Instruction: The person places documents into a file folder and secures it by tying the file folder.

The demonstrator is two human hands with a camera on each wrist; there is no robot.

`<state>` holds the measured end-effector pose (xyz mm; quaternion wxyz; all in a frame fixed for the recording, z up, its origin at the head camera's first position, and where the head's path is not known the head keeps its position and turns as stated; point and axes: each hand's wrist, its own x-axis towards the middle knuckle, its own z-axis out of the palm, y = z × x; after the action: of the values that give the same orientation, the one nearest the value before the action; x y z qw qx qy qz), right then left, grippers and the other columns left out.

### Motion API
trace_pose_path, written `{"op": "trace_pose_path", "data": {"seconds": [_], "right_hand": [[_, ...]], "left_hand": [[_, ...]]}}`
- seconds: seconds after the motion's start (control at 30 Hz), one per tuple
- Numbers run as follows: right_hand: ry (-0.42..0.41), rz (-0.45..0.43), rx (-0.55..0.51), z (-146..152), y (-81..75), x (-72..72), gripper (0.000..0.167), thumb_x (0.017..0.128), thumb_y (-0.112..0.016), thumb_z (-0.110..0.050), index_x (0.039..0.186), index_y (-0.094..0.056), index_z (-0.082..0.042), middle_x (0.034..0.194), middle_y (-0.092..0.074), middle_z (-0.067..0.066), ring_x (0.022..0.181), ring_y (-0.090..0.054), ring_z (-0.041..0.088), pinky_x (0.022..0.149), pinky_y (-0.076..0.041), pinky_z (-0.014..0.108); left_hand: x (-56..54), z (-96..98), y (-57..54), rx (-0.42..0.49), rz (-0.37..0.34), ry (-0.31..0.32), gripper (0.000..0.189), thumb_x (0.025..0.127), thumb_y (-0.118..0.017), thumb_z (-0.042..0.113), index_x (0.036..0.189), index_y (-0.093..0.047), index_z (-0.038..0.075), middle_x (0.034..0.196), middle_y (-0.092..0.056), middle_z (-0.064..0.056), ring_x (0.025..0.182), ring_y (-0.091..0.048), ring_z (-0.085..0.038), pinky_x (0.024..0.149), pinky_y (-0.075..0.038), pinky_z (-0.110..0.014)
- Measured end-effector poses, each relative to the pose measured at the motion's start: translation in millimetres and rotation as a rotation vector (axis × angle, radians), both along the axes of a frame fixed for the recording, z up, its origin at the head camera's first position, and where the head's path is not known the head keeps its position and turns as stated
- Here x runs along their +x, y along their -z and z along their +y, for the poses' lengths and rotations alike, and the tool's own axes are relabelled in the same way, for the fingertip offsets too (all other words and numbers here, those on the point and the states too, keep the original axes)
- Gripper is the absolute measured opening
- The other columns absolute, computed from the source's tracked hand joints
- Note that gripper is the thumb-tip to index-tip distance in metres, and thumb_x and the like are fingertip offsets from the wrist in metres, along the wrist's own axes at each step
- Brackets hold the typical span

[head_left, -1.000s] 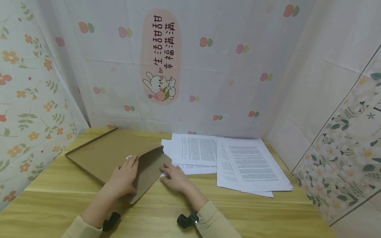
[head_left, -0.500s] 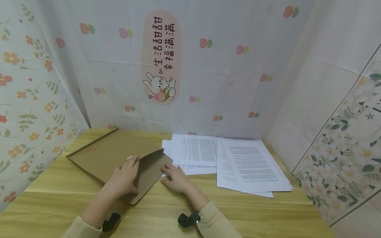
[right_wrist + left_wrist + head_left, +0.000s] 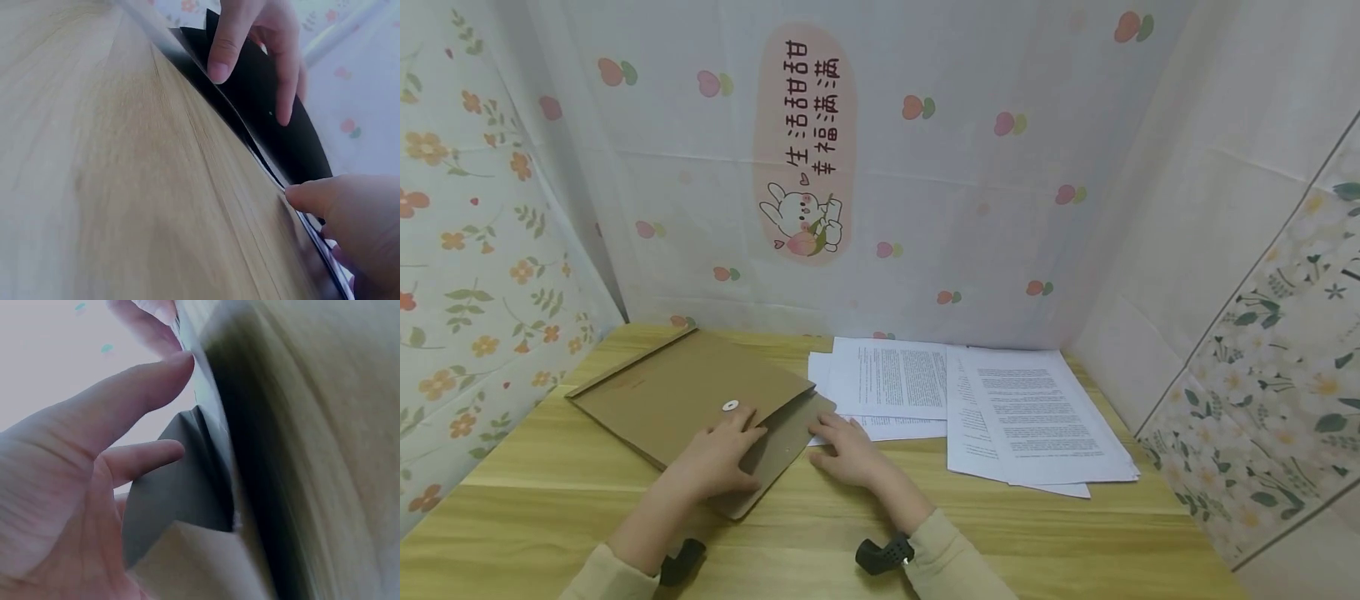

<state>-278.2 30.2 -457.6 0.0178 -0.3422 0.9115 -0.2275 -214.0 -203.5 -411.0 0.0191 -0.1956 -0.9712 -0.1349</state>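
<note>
A brown kraft document envelope [image 3: 670,383] lies slanted at the left of the table, its mouth gaping toward the right hand. On its upper layer sits a white round button [image 3: 731,406]. My left hand [image 3: 718,458] rests over the mouth, fingers on the upper layer beside the button, thumb over the extended flap [image 3: 790,437]. In the left wrist view, the left thumb and a finger reach out fairly straight beside the dark opening [image 3: 178,481]. My right hand [image 3: 850,454] touches the flap's right edge with its fingertips, thumb near the same edge in the right wrist view.
Printed sheets [image 3: 887,379] lie behind the right hand, some close to the flap. A further stack of printed pages [image 3: 1037,417] is fanned at the right. Patterned curtains [image 3: 970,208] enclose the wooden table [image 3: 797,550] at the back and sides.
The envelope's upper layer has come down, so its mouth gapes less. My left hand has slid slightly right and toward me, baring more of the button. The right hand has barely shifted.
</note>
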Motion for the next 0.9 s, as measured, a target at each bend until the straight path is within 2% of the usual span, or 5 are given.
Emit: {"op": "trace_pose_path", "data": {"seconds": [0.17,0.47,0.67,0.77,0.9], "right_hand": [[0.017,-0.006,-0.038,10.0,-0.1,-0.5,0.050,0.093,-0.059,-0.024,0.139,-0.050,-0.006,0.147,-0.041,0.012,0.138,-0.030,0.028,0.113,-0.016,0.049],[0.056,-0.004,-0.084,38.5,-8.0,-0.1,0.052,0.093,-0.060,-0.023,0.139,-0.046,-0.004,0.142,-0.046,0.013,0.136,-0.033,0.031,0.113,-0.016,0.046],[0.114,-0.043,-0.128,63.1,-23.3,2.8,0.052,0.095,-0.060,-0.024,0.141,-0.045,-0.007,0.142,-0.047,0.011,0.135,-0.035,0.030,0.113,-0.019,0.046],[0.156,-0.073,-0.182,78.8,-33.9,6.2,0.052,0.095,-0.059,-0.023,0.142,-0.044,-0.008,0.143,-0.045,0.011,0.134,-0.035,0.030,0.111,-0.024,0.047],[0.221,-0.061,-0.240,104.3,-48.0,9.2,0.052,0.095,-0.060,-0.022,0.141,-0.045,-0.006,0.143,-0.044,0.014,0.134,-0.036,0.033,0.108,-0.028,0.049]], "left_hand": [[-1.9,4.2,-2.8,0.006,-0.034,0.010,0.069,0.073,-0.083,0.027,0.129,-0.056,-0.003,0.142,-0.034,-0.032,0.129,-0.034,-0.048,0.091,-0.032,-0.071],[-7.4,15.4,-6.9,0.095,-0.063,0.055,0.060,0.084,-0.074,0.028,0.133,-0.054,0.001,0.139,-0.041,-0.026,0.126,-0.039,-0.045,0.091,-0.037,-0.067],[-13.9,31.6,-14.1,0.196,-0.041,0.072,0.051,0.088,-0.069,0.025,0.131,-0.056,0.002,0.127,-0.055,-0.015,0.111,-0.054,-0.032,0.089,-0.045,-0.048],[-15.8,41.3,-17.7,0.279,-0.055,0.057,0.047,0.091,-0.066,0.024,0.131,-0.056,0.001,0.126,-0.058,-0.012,0.112,-0.054,-0.031,0.092,-0.044,-0.048],[-18.8,55.7,-20.5,0.354,-0.041,0.020,0.043,0.092,-0.063,0.022,0.129,-0.058,0.000,0.129,-0.057,-0.015,0.121,-0.050,-0.034,0.098,-0.040,-0.051]]}}
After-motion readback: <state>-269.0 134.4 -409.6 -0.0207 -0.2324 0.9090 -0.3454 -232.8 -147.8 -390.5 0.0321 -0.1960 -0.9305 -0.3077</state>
